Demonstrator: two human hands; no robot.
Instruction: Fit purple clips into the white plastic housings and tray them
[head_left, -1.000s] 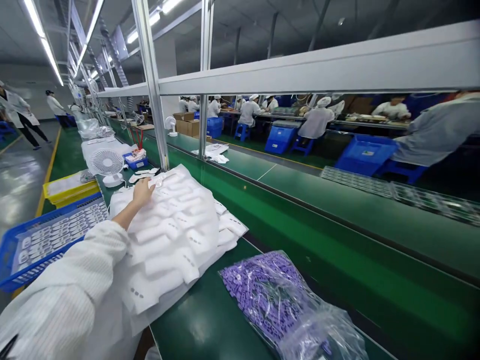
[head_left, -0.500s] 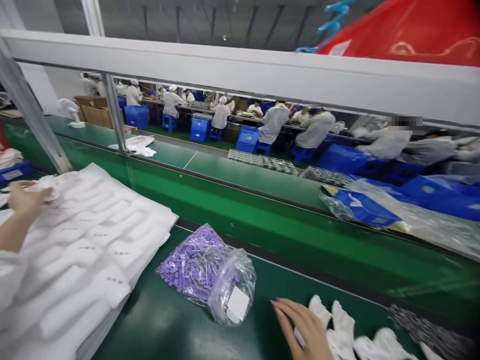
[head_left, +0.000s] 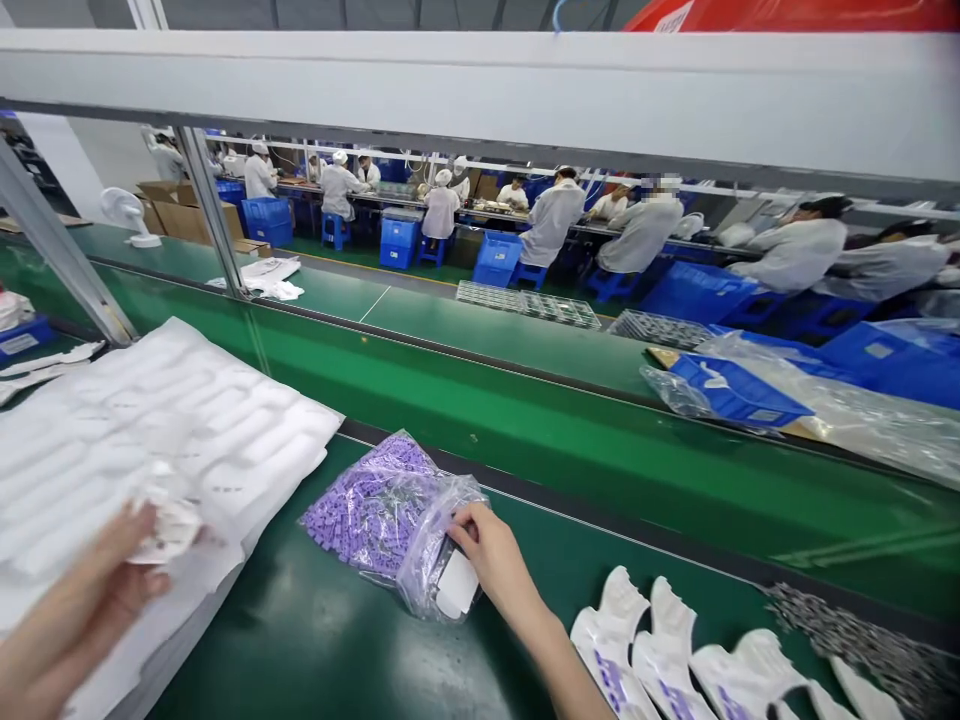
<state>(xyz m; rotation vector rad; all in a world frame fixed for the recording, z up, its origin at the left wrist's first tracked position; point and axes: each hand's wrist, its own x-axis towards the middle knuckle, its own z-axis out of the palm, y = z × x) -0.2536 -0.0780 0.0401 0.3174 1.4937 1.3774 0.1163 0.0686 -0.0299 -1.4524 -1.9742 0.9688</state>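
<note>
My left hand (head_left: 94,600), smeared by motion, grips a white plastic part (head_left: 171,528) above the white foam sheet (head_left: 277,430). A clear plastic bag (head_left: 442,505) full of small purple pieces (head_left: 375,505) lies on the green bench (head_left: 315,640). At its mouth, beside a white label (head_left: 456,585), my right hand (head_left: 491,560) pinches the plastic with thumb and forefinger. Its other fingers are partly hidden. Several white curved parts (head_left: 611,640) with purple pieces on them lie right of my right forearm.
A heap of small grey metal pieces (head_left: 855,640) is at the right. Beyond the green ledge (head_left: 420,320) are blue bins (head_left: 739,390), wire-like trays (head_left: 525,303) and several seated people in white. A white beam (head_left: 480,90) crosses overhead; a post (head_left: 206,210) stands left.
My right hand has moved left from the white parts to the bag's mouth and closed there. My left hand has come right and nearer with the white part. The view has shifted slightly.
</note>
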